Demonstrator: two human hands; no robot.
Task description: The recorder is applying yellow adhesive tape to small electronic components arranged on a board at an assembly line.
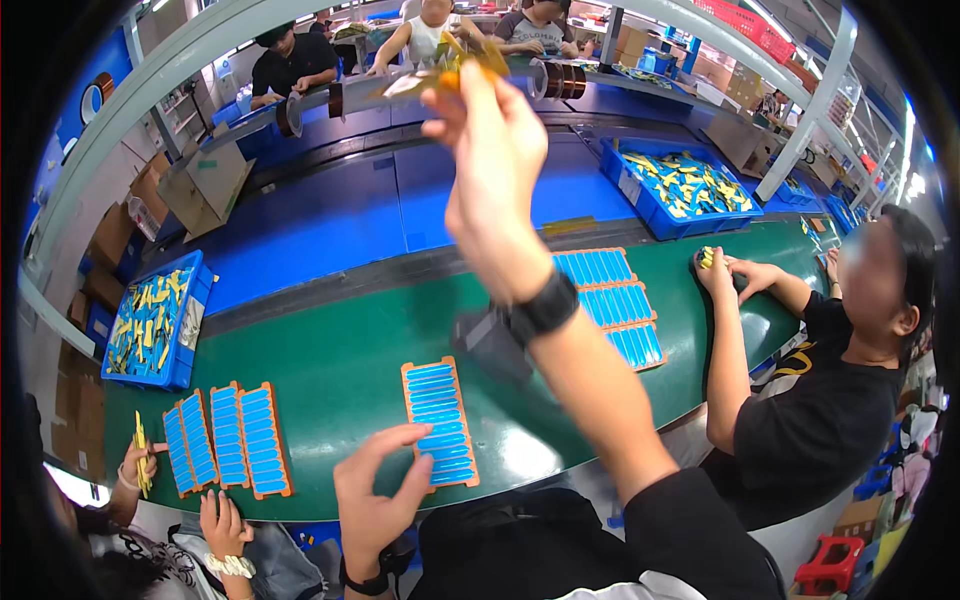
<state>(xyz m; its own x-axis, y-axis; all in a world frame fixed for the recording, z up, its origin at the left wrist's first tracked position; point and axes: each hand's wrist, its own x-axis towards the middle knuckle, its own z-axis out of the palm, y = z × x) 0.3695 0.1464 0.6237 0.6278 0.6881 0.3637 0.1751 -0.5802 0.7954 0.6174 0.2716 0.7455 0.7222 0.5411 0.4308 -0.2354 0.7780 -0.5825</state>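
Note:
My right hand is raised high over the blue conveyor, its fingers closed on a crumpled piece of amber film tape, partly blurred. My left hand is low over the green table, thumb and forefinger spread apart at the left edge of an orange tray. That tray carries a column of blue strips; whether the fingertips touch it I cannot tell. Amber tape rolls hang on a bar beyond my raised hand.
A blue bin of yellow and blue pieces stands at left, and another bin at far right. More strip-filled trays lie left, others right. Co-workers sit on both sides and across the conveyor.

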